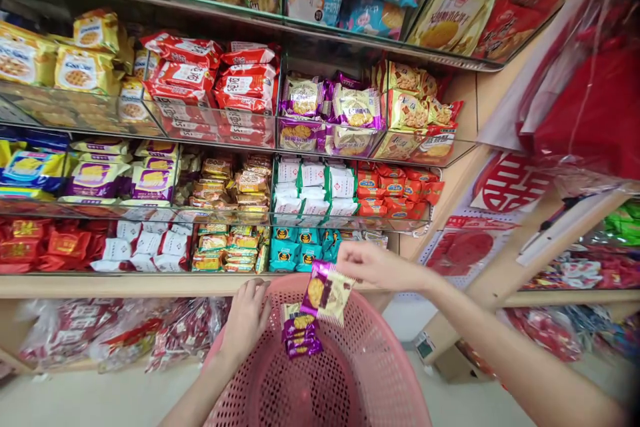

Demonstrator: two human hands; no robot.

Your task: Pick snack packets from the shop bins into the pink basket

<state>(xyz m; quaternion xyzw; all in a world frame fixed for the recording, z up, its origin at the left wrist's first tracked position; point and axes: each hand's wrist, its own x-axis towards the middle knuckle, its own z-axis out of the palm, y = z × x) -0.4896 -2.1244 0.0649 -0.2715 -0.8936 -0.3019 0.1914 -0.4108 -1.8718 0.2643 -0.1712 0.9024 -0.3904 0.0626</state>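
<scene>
Purple biscuit packet dangles over the pink basket, pinched by one corner in the right hand — a grip so slight it could slip and miss the rim — while the left hand clasps that rim.

A small purple-edged biscuit packet, showing a round biscuit on its cream front, is hanging tilted from the fingertips of the right hand, just above the far rim of the pink mesh basket. A few matching purple packets are lying stacked inside against the far wall. The basket is standing upright, with the left hand gripping its far-left rim just beside them.
</scene>
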